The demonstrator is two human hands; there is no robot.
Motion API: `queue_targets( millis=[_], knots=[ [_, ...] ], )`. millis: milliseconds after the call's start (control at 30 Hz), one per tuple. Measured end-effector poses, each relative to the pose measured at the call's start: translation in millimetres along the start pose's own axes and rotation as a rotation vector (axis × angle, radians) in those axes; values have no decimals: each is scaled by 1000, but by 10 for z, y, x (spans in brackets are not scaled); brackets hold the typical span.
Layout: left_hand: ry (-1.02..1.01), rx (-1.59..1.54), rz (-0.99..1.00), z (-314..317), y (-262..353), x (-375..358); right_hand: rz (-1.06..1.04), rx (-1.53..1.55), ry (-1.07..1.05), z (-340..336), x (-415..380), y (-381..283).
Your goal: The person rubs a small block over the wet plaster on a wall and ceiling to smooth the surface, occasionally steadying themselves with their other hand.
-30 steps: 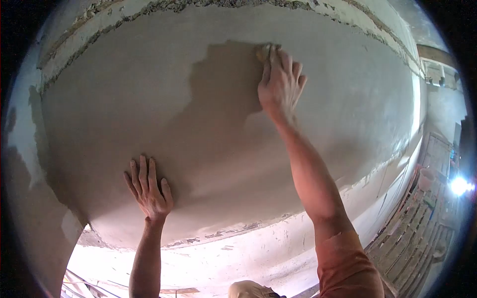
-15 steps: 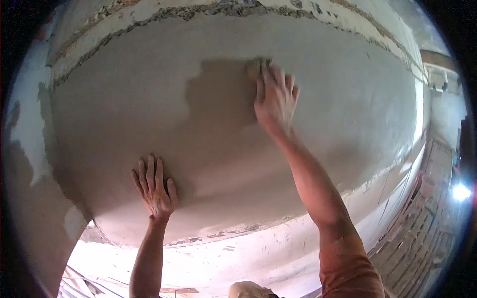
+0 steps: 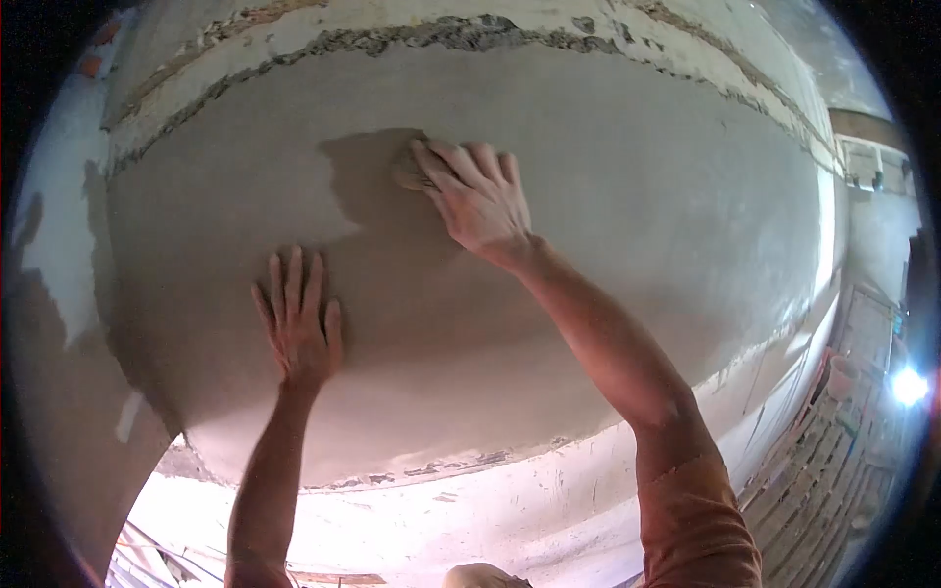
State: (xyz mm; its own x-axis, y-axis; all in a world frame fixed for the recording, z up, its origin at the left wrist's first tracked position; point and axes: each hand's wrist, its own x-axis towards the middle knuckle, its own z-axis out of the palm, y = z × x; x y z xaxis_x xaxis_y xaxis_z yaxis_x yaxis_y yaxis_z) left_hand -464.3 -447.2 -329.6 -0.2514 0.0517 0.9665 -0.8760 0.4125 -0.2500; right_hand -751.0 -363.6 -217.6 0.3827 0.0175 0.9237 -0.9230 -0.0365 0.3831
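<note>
A broad patch of smooth grey plaster fills the middle of the view. My right hand is closed around a roundish, tan-grey sponge, which it presses against the upper part of the plaster. The hand partly covers the sponge. Lower and to the left, my left hand lies flat on the same plaster with its fingers spread and nothing in them. A dark shadow of my right hand and arm falls on the surface between the two hands.
A rough, crumbly plaster edge runs along the top. Below the plaster is a bright white surface. On the right are a slatted wooden platform, a bucket and a glaring lamp.
My right hand has swept left and slightly down across the plaster with the sponge. My left hand has slid a little upward, still flat on the surface.
</note>
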Motion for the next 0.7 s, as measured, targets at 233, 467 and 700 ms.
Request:
queue_targets(
  millis=[233, 467, 700],
  knots=[
    [29, 114, 55, -71, -317, 1038, 369, -432, 84, -268, 346, 1427],
    [135, 82, 222, -66, -549, 2101, 1042, -460, 288, -662, -413, 3311],
    [79, 148, 141, -84, -333, 2525, 500, 31, 54, -426, 224, 1326]
  ],
)
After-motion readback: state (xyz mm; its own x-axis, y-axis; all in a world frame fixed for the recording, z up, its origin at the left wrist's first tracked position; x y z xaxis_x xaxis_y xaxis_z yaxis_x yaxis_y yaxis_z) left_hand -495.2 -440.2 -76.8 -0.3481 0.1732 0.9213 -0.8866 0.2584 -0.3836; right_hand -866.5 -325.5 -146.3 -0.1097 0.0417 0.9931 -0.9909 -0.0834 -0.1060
